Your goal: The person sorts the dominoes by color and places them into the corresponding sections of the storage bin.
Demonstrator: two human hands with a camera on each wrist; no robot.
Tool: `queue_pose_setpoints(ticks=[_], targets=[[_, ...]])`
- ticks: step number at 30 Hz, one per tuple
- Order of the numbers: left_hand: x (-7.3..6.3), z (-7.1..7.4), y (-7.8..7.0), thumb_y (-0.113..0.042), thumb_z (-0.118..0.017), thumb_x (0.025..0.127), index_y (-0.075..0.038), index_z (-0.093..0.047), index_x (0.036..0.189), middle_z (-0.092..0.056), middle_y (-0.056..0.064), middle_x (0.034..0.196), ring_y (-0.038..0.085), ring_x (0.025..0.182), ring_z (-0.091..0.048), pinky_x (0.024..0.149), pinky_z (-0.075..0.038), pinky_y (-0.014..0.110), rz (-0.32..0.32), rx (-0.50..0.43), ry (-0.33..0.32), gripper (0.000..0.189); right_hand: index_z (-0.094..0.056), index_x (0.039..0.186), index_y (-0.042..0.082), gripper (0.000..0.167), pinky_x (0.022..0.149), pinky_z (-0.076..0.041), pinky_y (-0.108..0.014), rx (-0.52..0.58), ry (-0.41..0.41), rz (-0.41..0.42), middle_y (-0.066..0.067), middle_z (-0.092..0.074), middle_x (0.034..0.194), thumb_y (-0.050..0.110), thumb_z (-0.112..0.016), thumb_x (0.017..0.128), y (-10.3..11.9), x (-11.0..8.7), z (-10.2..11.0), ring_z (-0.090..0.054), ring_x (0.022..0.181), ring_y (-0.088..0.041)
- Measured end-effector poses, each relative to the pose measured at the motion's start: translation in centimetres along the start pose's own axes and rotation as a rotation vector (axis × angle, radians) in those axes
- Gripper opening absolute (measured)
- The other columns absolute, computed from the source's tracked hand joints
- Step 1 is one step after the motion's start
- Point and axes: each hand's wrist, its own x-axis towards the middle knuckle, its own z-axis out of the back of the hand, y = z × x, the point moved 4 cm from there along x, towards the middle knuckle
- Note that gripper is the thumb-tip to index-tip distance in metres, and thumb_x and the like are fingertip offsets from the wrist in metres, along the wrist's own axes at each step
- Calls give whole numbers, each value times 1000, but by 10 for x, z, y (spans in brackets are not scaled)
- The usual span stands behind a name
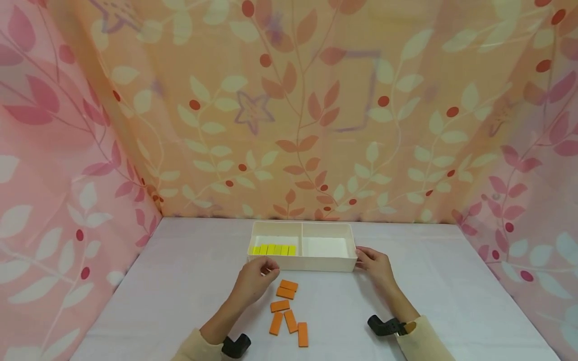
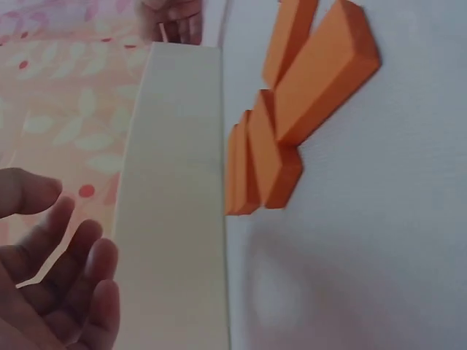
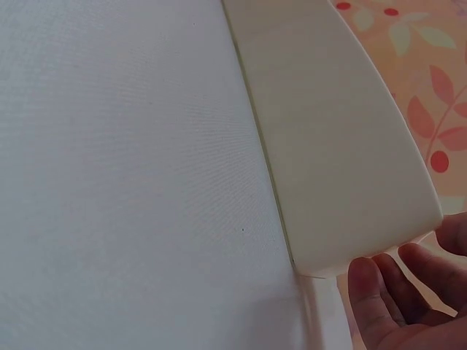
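- Near the far edge of the white cloth-covered table (image 1: 171, 306) stands a white, shallow rectangular box with two compartments (image 1: 298, 264); flat yellow blocks (image 1: 274, 249) line the front of its left compartment.
- Left hand (image 1: 254, 278): fingers loosely bent, thumb apart, nothing seen in its grasp; it lies just beside the box's front left corner. Contact cannot be confirmed.
- Right hand (image 1: 377, 265): fingertips against the box's right end. Whether they grip or merely touch cannot be told.
- Six flat rectangular orange blocks (image 1: 280, 306) lie loose on the cloth in front of the box, between the forearms.
- Risk: a push from the right end alone could skew the box, the left side being unsecured.
- Risk: pulling the box nearer could drive its front wall into the closest orange blocks.
- Risk: a jolt or tilt could disturb the yellow row.
- Risk: a low sweep of the cream left sleeve (image 1: 198, 346) could scatter the orange blocks.
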Motion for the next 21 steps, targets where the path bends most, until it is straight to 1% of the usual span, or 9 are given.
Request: queue_pose_setpoints(ticks=[3,5,7,8,10,14,17,21], targets=[[-1,-11,1,-19,-68,90,-14,-66,94,-63,-3,85,14,77,-55,65,-48,24,5,46,100,6,-58,125,-12,38,75,-58,-27,0,0,-10,-28,-67,115,16,-57,99,1,-1,0,-70,81,-10],[-1,-17,2,-19,-69,89,-13,-67,95,-64,-3,85,14,76,-54,63,-47,25,6,104,157,9,-58,125,-11,39,75,-58,-27,-3,0,-13,-28,-67,114,17,-57,99,1,-1,0,-70,81,-11],[-1,-23,1,-19,-70,87,-12,-67,96,-63,-2,86,14,75,-54,64,-47,27,3,173,193,11,-58,125,-11,38,76,-58,-28,-5,2,-12,-28,-67,115,17,-56,99,1,-1,0,-70,81,-11],[-1,-25,0,-19,-70,87,-12,-67,96,-63,-2,86,14,75,-53,65,-46,28,0,209,200,12,-58,125,-11,39,76,-58,-27,-8,3,-11,-28,-67,115,17,-56,99,1,0,0,-70,82,-11],[-1,-29,-2,-20,-71,86,-11,-68,97,-62,-2,86,14,74,-52,64,-45,29,-4,293,193,15,-58,125,-11,38,75,-58,-27,-9,2,-13,-28,-66,116,17,-56,99,0,1,1,-70,81,-9],[-2,-34,-6,-20,-71,83,-8,-70,95,-59,-2,78,14,67,-49,60,-42,27,-18,433,150,17,-58,125,-12,38,75,-58,-26,-7,-1,-12,-29,-66,117,16,-56,99,-1,2,1,-69,80,-8],[-3,-38,-8,-20,-70,82,-6,-69,87,-55,-1,70,15,62,-47,57,-39,27,-41,530,135,15,-58,126,-11,39,75,-58,-26,-8,1,-18,-30,-65,118,16,-56,99,-1,2,1,-69,80,-8],[-3,-42,-9,-24,-70,82,-6,-65,77,-50,1,66,17,63,-45,60,-40,31,-80,644,118,20,-57,127,-11,39,76,-58,-26,-18,10,-25,-31,-63,120,17,-55,99,-2,2,1,-69,81,-8]])
